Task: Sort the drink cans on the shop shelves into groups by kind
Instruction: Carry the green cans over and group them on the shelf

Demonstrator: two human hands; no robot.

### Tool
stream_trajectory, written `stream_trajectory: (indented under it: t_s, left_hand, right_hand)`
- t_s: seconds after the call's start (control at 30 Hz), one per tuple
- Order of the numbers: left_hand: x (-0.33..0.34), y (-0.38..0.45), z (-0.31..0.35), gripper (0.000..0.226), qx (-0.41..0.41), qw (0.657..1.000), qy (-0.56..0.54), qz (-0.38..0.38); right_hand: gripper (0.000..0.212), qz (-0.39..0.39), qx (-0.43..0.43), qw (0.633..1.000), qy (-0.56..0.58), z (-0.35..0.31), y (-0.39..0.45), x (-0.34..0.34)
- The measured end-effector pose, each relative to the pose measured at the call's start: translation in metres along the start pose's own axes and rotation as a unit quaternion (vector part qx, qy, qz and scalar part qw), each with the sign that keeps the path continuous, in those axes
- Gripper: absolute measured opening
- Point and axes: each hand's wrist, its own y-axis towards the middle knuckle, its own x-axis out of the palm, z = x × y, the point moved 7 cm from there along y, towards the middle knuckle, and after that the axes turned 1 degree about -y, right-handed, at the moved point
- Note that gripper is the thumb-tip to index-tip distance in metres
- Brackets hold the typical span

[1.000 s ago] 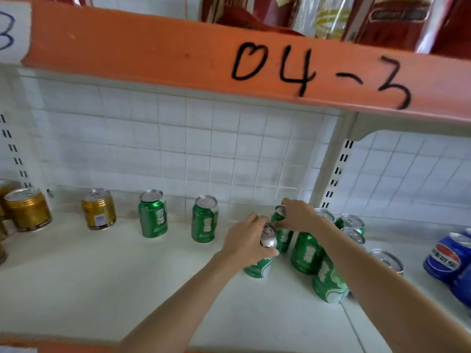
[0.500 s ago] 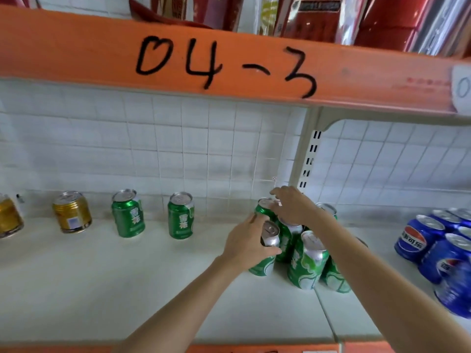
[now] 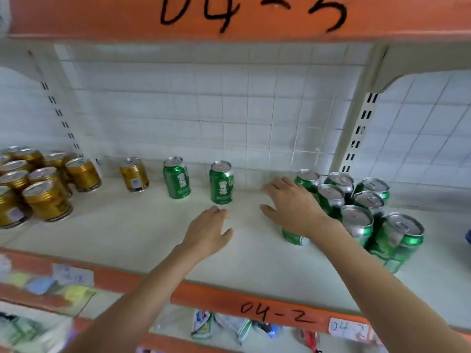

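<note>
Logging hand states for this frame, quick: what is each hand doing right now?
Left hand: open, holding nothing, fingers extended toward the shelf.
Right hand: open, holding nothing, beside the cluster of green cans.

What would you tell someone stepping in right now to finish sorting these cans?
Hands: left hand open, holding nothing, above the shelf. Right hand open, fingers spread, beside the green cluster; one green can sits partly hidden under its wrist.
Cans: green cluster grouped at right; gold cluster grouped at left.
Done: most green and gold cans are gathered by kind.
Left: two stray green cans stand mid-shelf and likely belong with the green cluster; one stray gold can likely belongs with the gold cluster.
</note>
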Motion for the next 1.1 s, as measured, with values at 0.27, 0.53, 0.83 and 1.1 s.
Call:
stream_trajectory:
  t_s: [0.27, 0.53, 0.83, 1.1]
  left_hand:
    - [-0.057, 0.031, -0.131, 0.052, -0.152, 0.979, -0.062, 0.123]
    - [-0.054, 0.082, -0.171, 0.072, -0.201, 0.942, -0.243, 0.114]
    - [-0.04, 0.069, -0.169, 0.067, -0.175, 0.912, -0.341, 0.142]
    - [-0.031, -0.025, -0.124, 0.073, -0.112, 0.924, -0.327, 0.166]
  right_hand:
    - [0.064, -0.06, 0.087, 0.978, 0.182, -0.038, 0.058, 0.059]
    - [0.086, 0.028, 0.301, 0.836, 0.457, -0.039, 0.113, 0.103]
    - [0.06, 0.098, 0.307, 0.819, 0.475, -0.053, 0.1, 0.115]
    - [0.062, 0.155, 0.261, 0.835, 0.458, -0.09, -0.01, 0.097]
